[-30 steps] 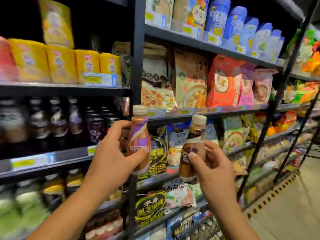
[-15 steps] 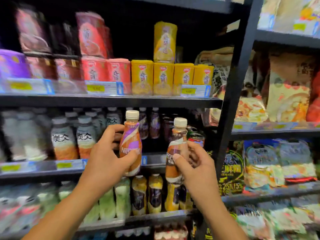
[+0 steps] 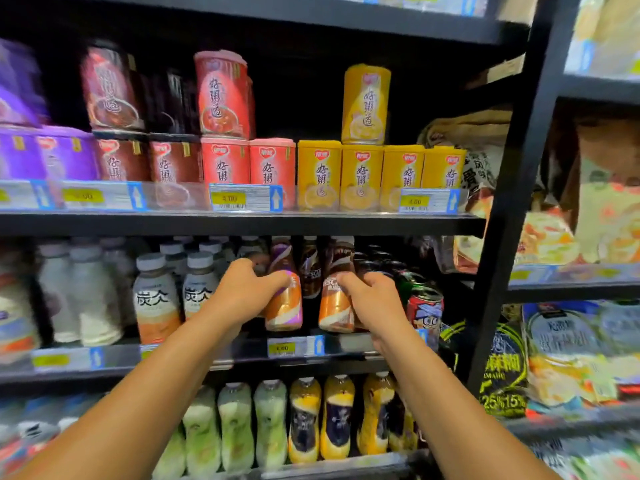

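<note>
My left hand [image 3: 242, 292] grips an orange and purple coffee bottle [image 3: 284, 306] that stands on the front of the middle shelf [image 3: 242, 355]. My right hand [image 3: 374, 299] grips an orange and brown coffee bottle [image 3: 334, 310] just to its right on the same shelf. Both bottles are upright, with their caps up under the shelf above. A dark brown bottle [image 3: 310, 268] stands behind, between the two.
White and orange bottles [image 3: 156, 299] stand left of my hands, and a red can [image 3: 425, 306] stands right. Red and yellow cans [image 3: 360, 174] fill the shelf above. Green and yellow bottles [image 3: 304, 420] line the shelf below. A black upright [image 3: 509, 202] divides off snack bags at right.
Both hands moved forward from in front of me into the middle shelf, carrying the two bottles onto it. The view turned left toward the drinks shelves.
</note>
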{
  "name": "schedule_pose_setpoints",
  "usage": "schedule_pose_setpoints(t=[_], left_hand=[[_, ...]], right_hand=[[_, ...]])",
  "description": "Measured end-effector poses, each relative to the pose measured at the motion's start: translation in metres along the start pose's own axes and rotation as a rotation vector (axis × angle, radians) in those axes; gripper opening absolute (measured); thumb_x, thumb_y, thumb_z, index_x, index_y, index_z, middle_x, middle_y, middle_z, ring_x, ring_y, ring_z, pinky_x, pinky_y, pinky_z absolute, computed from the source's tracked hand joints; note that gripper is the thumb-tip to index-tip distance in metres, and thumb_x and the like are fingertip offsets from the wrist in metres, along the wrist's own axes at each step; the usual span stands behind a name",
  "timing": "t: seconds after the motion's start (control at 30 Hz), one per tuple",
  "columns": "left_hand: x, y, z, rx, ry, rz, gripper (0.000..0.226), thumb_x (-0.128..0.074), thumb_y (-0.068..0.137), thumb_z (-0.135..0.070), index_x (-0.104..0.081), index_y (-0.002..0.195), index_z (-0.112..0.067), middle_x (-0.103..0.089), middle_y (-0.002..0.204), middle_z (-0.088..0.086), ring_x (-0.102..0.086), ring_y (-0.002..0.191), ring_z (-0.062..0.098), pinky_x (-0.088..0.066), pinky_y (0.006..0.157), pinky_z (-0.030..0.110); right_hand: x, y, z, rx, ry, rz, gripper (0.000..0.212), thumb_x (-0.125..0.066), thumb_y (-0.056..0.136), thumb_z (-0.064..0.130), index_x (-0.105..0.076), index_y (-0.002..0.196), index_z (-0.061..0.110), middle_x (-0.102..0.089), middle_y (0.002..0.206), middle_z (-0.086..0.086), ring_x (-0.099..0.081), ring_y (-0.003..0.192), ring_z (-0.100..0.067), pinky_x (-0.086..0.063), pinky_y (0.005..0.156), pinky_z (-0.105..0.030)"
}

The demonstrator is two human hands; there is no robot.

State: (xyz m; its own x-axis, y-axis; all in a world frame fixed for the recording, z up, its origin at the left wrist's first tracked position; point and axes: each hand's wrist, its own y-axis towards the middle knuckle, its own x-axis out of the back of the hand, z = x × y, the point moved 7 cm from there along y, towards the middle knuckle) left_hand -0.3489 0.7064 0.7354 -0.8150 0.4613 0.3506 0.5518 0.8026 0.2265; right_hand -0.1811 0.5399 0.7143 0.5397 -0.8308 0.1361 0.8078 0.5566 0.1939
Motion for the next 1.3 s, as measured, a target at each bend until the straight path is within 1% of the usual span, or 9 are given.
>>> schedule_pose_setpoints(t=[0.07, 0.13, 0.23, 0.33, 0.43, 0.57, 0.73, 0.9, 1.3], left_hand=[[-0.007, 0.01, -0.002, -0.011, 0.036, -0.019, 0.022, -0.078, 0.088, -0.021, -0.063, 0.076, -0.01, -0.052, 0.044, -0.011, -0.051, 0.048, 0.008, -0.046, 0.048, 0.02], [-0.016, 0.017, 0.006, -0.001, 0.101, -0.005, 0.022, -0.077, 0.09, -0.021, -0.057, 0.081, -0.017, -0.054, 0.05, -0.012, -0.047, 0.048, 0.003, -0.033, 0.041, 0.012], [-0.028, 0.028, 0.018, -0.074, 0.093, 0.051, 0.054, -0.079, 0.081, -0.022, -0.058, 0.131, -0.026, -0.075, 0.108, -0.001, -0.069, 0.091, 0.01, -0.05, 0.071, 0.018], [-0.034, 0.029, 0.03, -0.101, 0.088, 0.106, 0.073, -0.082, 0.08, -0.02, -0.05, 0.146, -0.028, -0.067, 0.135, 0.0, -0.065, 0.118, 0.014, -0.049, 0.089, 0.027], [-0.036, 0.028, 0.036, -0.115, 0.194, 0.147, 0.056, -0.079, 0.089, -0.016, -0.053, 0.136, -0.031, -0.072, 0.121, -0.005, -0.068, 0.099, 0.005, -0.054, 0.084, 0.025], [-0.034, 0.026, 0.042, -0.115, 0.286, 0.174, 0.018, -0.078, 0.092, -0.022, -0.06, 0.095, -0.021, -0.068, 0.055, -0.018, -0.062, 0.054, -0.006, -0.049, 0.055, 0.01], [-0.03, 0.022, 0.041, -0.089, 0.327, 0.223, 0.033, -0.08, 0.083, -0.039, -0.063, 0.106, -0.022, -0.065, 0.063, 0.002, -0.057, 0.055, 0.019, -0.052, 0.056, 0.032], [-0.03, 0.022, 0.043, -0.14, 0.281, 0.25, 0.051, -0.078, 0.073, -0.053, -0.064, 0.117, -0.033, -0.079, 0.099, 0.01, -0.074, 0.095, 0.032, -0.062, 0.083, 0.055], [-0.02, 0.021, 0.041, -0.209, 0.349, 0.174, 0.07, -0.075, 0.065, -0.07, -0.056, 0.126, -0.041, -0.079, 0.092, 0.006, -0.076, 0.084, 0.024, -0.062, 0.076, 0.054]], right_hand=[[-0.004, 0.014, 0.001, 0.029, -0.045, 0.0, 0.035, -0.074, 0.084, 0.035, -0.067, 0.086, 0.001, -0.071, 0.078, -0.013, -0.07, 0.073, -0.028, -0.056, 0.069, -0.049], [-0.008, 0.023, -0.002, 0.051, -0.108, 0.025, 0.04, -0.072, 0.085, 0.033, -0.07, 0.105, -0.002, -0.076, 0.09, -0.021, -0.071, 0.076, -0.03, -0.058, 0.068, -0.045], [-0.011, 0.029, -0.012, 0.086, -0.178, 0.091, 0.024, -0.07, 0.094, 0.018, -0.07, 0.112, 0.003, -0.073, 0.085, -0.006, -0.062, 0.068, -0.015, -0.047, 0.054, -0.02], [-0.014, 0.033, -0.023, 0.106, -0.194, 0.14, 0.031, -0.072, 0.094, 0.017, -0.068, 0.125, 0.016, -0.075, 0.098, 0.002, -0.066, 0.079, -0.009, -0.049, 0.056, -0.01], [-0.017, 0.038, -0.03, 0.114, -0.235, 0.188, 0.031, -0.072, 0.093, 0.019, -0.067, 0.123, 0.022, -0.077, 0.1, -0.008, -0.072, 0.085, -0.019, -0.055, 0.068, -0.023], [-0.019, 0.039, -0.032, 0.126, -0.254, 0.232, 0.024, -0.072, 0.095, 0.018, -0.067, 0.117, 0.026, -0.076, 0.103, 0.0, -0.073, 0.095, -0.02, -0.057, 0.07, -0.02], [-0.017, 0.041, -0.037, 0.105, -0.238, 0.231, 0.019, -0.071, 0.096, 0.019, -0.067, 0.113, 0.026, -0.075, 0.106, 0.002, -0.07, 0.095, -0.011, -0.055, 0.071, -0.022], [-0.015, 0.04, -0.037, 0.103, -0.254, 0.206, 0.02, -0.074, 0.095, 0.024, -0.064, 0.112, 0.023, -0.073, 0.105, 0.004, -0.068, 0.094, -0.01, -0.052, 0.071, -0.022], [-0.019, 0.041, -0.028, 0.184, -0.428, 0.128, 0.033, -0.085, 0.085, 0.033, -0.066, 0.111, 0.025, -0.074, 0.098, 0.007, -0.071, 0.09, -0.009, -0.06, 0.077, -0.029]])
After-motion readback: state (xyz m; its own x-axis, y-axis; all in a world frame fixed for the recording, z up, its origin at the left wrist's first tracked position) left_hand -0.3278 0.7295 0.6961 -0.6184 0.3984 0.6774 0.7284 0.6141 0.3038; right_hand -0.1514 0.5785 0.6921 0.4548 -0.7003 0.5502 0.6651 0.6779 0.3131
